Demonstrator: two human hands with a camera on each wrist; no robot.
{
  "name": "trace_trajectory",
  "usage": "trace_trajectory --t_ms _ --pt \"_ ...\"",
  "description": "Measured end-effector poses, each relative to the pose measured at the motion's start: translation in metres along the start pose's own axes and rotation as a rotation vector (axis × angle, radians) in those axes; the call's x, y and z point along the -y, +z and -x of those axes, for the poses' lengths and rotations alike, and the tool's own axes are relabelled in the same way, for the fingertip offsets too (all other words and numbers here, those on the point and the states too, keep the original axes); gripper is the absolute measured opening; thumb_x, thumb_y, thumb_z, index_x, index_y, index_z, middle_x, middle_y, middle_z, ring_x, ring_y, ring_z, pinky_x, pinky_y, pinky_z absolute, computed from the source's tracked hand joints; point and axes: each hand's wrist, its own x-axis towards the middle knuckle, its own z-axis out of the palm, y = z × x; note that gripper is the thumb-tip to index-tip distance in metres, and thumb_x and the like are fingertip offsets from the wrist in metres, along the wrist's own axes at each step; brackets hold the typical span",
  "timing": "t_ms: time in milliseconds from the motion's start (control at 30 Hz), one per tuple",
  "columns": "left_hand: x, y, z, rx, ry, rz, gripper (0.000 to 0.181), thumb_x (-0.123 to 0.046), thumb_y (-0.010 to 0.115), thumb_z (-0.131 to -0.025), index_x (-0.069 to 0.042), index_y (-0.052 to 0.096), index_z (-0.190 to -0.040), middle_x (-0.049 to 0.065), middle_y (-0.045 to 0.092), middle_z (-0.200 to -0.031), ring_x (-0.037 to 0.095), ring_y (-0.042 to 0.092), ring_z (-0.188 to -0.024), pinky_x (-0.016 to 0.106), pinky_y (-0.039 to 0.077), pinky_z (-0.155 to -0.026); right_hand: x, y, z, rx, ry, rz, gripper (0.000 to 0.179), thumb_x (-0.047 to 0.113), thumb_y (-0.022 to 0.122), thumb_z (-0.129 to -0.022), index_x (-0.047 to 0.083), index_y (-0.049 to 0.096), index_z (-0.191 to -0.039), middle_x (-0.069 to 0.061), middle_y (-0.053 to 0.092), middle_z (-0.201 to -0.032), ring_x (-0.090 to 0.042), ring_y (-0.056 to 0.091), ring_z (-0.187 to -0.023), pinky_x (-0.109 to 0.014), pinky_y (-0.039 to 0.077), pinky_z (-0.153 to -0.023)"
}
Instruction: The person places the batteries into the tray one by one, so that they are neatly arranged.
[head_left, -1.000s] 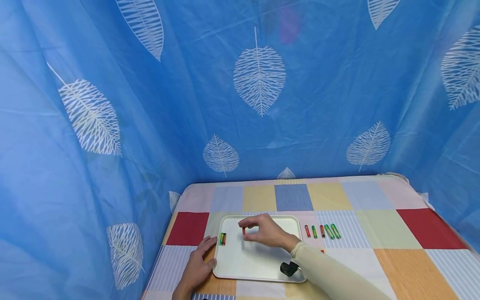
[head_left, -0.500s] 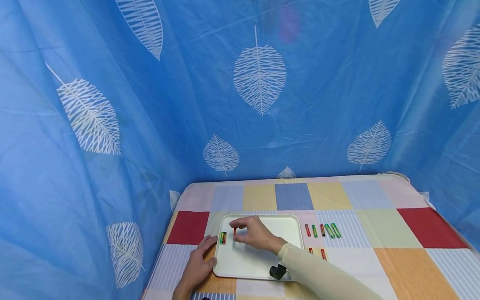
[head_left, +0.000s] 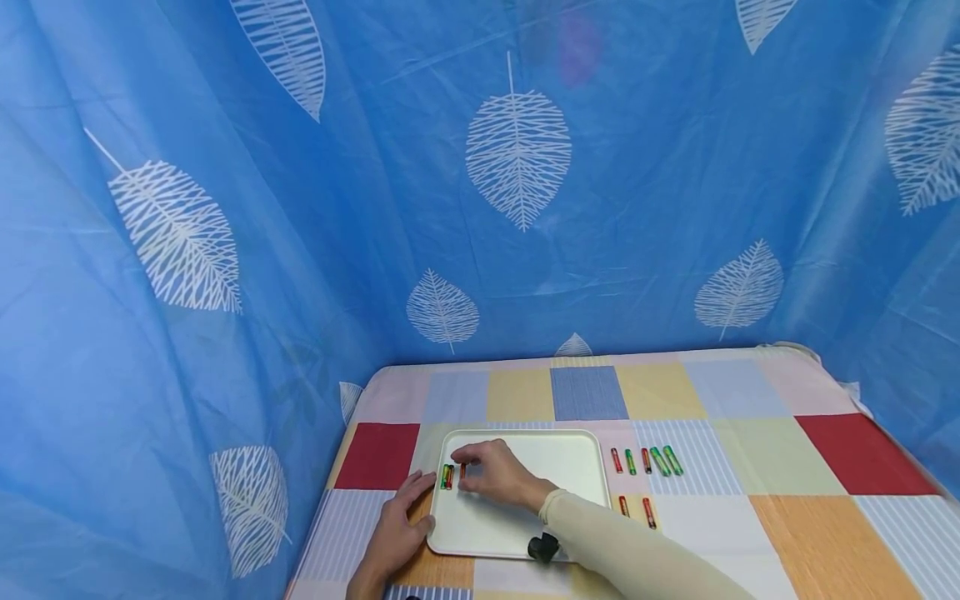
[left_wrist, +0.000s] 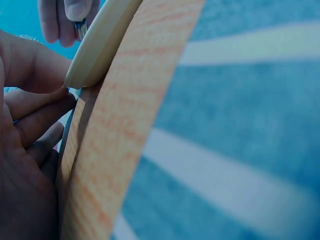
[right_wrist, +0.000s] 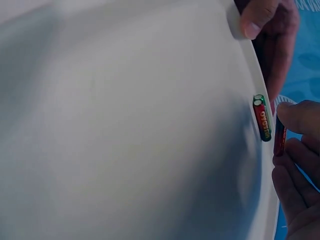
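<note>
My right hand [head_left: 498, 477] pinches a small red battery [head_left: 462, 470] upright between thumb and fingers, low over the left part of a white tray [head_left: 525, 529]. In the right wrist view this battery [right_wrist: 281, 139] appears beside a red-and-green pair [right_wrist: 262, 118] lying near the tray's rim. From the head, that pair shows as a green battery [head_left: 445, 477] and a red battery [head_left: 451, 477] side by side. My left hand [head_left: 399, 527] rests at the tray's left edge, fingers extended. In the left wrist view its thumb-side finger [left_wrist: 35, 65] touches the tray rim [left_wrist: 95, 55].
Right of the tray lie a red battery [head_left: 617, 460], small green battery [head_left: 631, 462], another red battery [head_left: 647, 461] and two larger green batteries [head_left: 666, 461]. Two more red batteries [head_left: 648, 512] lie nearer me. A patchwork cloth [head_left: 795, 533] covers the table; blue curtains [head_left: 600, 292] surround it.
My right hand has moved left across the tray with the red battery, coming close to the pair there. The left hand has stayed in place.
</note>
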Motion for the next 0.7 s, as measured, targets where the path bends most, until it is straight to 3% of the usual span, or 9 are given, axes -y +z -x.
trace_trajectory --t_ms 700 --pt "0.003 0.001 0.0 -0.014 0.015 -0.013 0.069 -0.002 0.08 -0.086 -0.011 0.065 -0.153 0.022 0.055 -0.163 0.051 0.039 -0.159 0.076 0.032 -0.126 0.002 0.011 -0.007 -0.006 0.024 0.097 0.043 0.008 0.088 -0.088 0.004 0.079 -0.13 -0.006 0.081 -0.127 -0.015 0.075 -0.119 -0.034 0.061 -0.106"
